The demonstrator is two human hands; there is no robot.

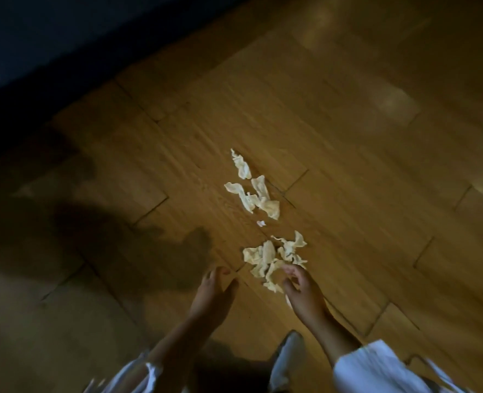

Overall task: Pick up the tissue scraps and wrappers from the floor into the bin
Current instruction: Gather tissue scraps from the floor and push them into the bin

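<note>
Several crumpled white tissue scraps lie on the wooden floor (348, 171). A near clump of tissue (266, 258) sits just in front of my hands. A farther group of scraps (256, 198) lies beyond it, with one tiny bit (261, 223) between them. My right hand (302, 293) reaches down over the near clump, fingers curled at its edge; whether it grips any tissue is unclear. My left hand (214, 293) hovers left of the clump, fingers relaxed and holding nothing. No bin is in view.
A dark wall or furniture edge (64, 38) runs across the upper left. My shadow darkens the floor at left. A shoe (287, 358) stands between my arms at the bottom. The image is blurred.
</note>
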